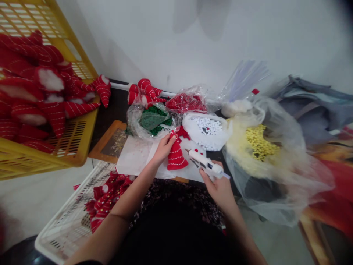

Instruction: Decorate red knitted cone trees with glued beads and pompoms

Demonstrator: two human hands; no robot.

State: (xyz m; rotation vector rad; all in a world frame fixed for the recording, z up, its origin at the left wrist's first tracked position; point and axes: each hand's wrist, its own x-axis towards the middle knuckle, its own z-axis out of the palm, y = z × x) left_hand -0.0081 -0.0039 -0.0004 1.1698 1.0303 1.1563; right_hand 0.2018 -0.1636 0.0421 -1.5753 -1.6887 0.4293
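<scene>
My left hand (164,146) pinches the tip of a red cone-shaped cloth hat (176,157) with white stitched stripes, over white paper (135,152). In my right hand (216,184) is a white hot glue gun (205,162), its nozzle pointing left toward the hat but apart from it. Small red pompoms (199,151) lie by the nozzle. Just beyond the hat are a clear bag of green pompoms (156,119), a bag of red pieces (187,103) and a white bag of small white pompoms (206,127).
A yellow crate (79,151) full of stuffed red striped cones stands at the left. Below it, a white basket (52,230) holds decorated red pieces. To the right sits a large clear bag with yellow beads (260,143). A wall (154,44) rises behind the table.
</scene>
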